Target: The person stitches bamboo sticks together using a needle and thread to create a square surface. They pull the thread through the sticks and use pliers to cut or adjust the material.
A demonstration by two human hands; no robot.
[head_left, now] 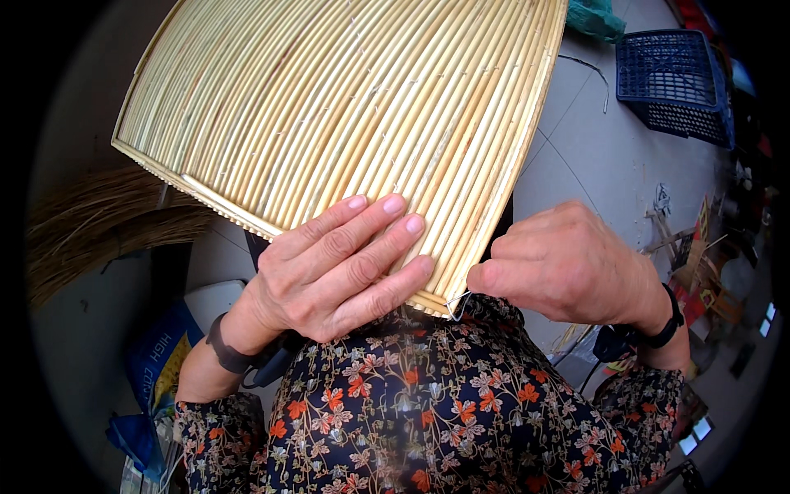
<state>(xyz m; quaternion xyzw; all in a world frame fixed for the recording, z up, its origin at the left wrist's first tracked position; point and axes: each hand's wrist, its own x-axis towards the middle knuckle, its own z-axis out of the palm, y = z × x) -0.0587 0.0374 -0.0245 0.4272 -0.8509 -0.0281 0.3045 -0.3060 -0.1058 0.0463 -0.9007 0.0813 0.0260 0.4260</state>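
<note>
A mat of pale straight reeds (288, 132), bound along its edges and dotted with small stitches, fills the upper middle of the head view. My left hand (337, 267) lies on its lower part near the edge, fingers outstretched. At the lower right corner a thin pale wire or cord (458, 304) loops around the edge. My right hand (555, 259) is closed beside that corner, thumb and forefinger pinched at the cord.
A bundle of dry straw (99, 222) lies at left, near a blue-and-yellow bag (156, 379). A blue plastic crate (671, 82) and a green bag (601, 16) are at upper right on the tiled floor (568, 165). Scraps and small items (691, 263) lie at right.
</note>
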